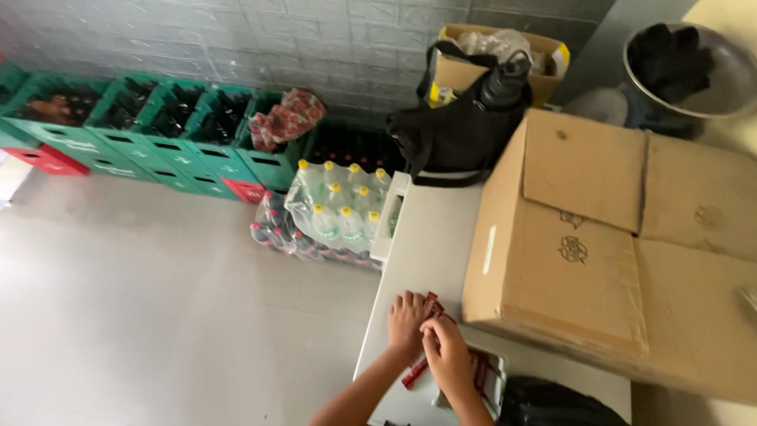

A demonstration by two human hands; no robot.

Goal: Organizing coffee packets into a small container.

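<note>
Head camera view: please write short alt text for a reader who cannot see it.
Two hands, left hand and right hand, hold a red packet on a white table beside a big cardboard box. Green crates line the wall.

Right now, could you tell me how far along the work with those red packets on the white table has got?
Little looks finished: no sorted pile shows. In hand: the left hand and right hand press together on a strip of red packets at the white table's edge. More red packets lie beside the right wrist, and the big cardboard box is closed.
</note>
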